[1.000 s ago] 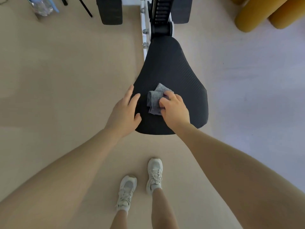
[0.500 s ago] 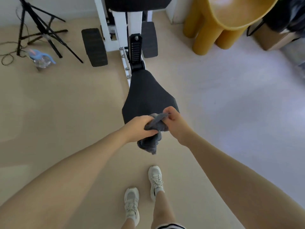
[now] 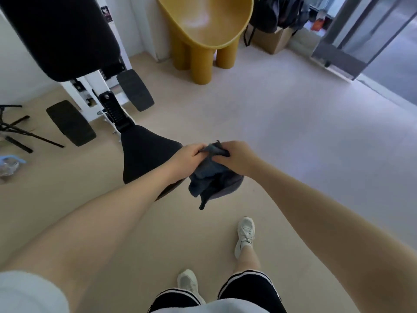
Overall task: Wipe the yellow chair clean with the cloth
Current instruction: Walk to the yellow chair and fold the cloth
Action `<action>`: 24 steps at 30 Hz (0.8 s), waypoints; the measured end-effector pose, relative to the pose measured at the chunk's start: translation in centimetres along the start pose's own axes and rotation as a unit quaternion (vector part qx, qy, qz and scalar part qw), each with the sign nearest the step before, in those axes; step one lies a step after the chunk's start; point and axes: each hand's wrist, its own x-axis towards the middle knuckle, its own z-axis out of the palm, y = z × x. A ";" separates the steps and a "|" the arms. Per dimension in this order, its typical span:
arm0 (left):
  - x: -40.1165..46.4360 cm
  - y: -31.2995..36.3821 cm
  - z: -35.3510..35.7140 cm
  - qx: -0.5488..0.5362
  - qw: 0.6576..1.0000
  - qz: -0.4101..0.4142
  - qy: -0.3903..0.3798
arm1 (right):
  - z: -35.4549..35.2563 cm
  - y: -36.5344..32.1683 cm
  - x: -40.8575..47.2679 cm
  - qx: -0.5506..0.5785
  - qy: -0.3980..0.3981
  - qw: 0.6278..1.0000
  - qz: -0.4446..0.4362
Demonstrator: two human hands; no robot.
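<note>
Both hands grip the cloth [image 3: 211, 175] in the air: the left hand [image 3: 188, 157] and the right hand [image 3: 237, 158] have their fingers closed on its top edge, and the rest hangs loose. The wiping has not begun, I think. The yellow chair [image 3: 207, 26] stands well beyond the hands, so walking there comes next. The black padded seat [image 3: 146, 154] is just left of the cloth; the floor [image 3: 259, 114] toward the chair looks free.

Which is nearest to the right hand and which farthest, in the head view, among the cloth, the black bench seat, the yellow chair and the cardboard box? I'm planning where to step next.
1. Cloth: in the right hand itself, shared with the left hand.
2. Black bench seat: just left of the hands.
3. Yellow chair: ahead, by the wall.
4. Cardboard box: beyond the chair, to its right.
</note>
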 end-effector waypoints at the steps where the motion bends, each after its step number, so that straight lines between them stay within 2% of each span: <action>1: 1.3 0.7 0.6 0.018 1.000 0.003 -0.015 | -0.9 1.3 0.1 -0.046 -0.005 0.999 -0.004; 2: 2.7 1.2 1.2 0.041 0.999 0.005 -0.025 | -1.8 2.5 0.2 -0.085 -0.012 0.996 -0.002; 4: 5.9 2.5 2.4 0.079 0.996 0.014 -0.039 | -4.1 5.3 1.1 -0.084 -0.011 0.996 0.014; 7: 10.5 5.7 3.7 0.111 0.993 -0.005 -0.025 | -8.4 9.1 3.4 -0.018 0.012 1.000 0.013; 9: 13.4 7.9 4.6 0.083 0.996 -0.030 -0.006 | -11.6 10.9 5.2 0.039 0.012 0.999 0.023; 11: 16.1 9.9 5.6 0.086 0.995 -0.049 -0.030 | -14.3 12.7 6.9 0.101 0.015 0.993 0.054; 14: 20.3 12.4 6.1 0.184 0.977 -0.058 -0.086 | -17.2 15.5 9.4 0.187 -0.001 0.978 0.095; 16: 23.3 13.5 5.5 0.234 0.966 -0.053 -0.093 | -18.8 17.1 11.2 0.226 -0.003 0.969 0.104; 19: 28.1 13.7 3.5 0.266 0.961 -0.038 -0.060 | -21.5 19.5 14.6 0.205 0.004 0.974 0.096; 21: 32.0 13.2 1.8 0.251 0.968 -0.029 -0.008 | -23.5 21.0 17.7 0.187 0.012 0.978 0.087; 24: 38.6 13.3 -0.9 0.188 0.980 -0.026 0.055 | -26.3 23.5 23.4 0.219 0.049 0.970 0.096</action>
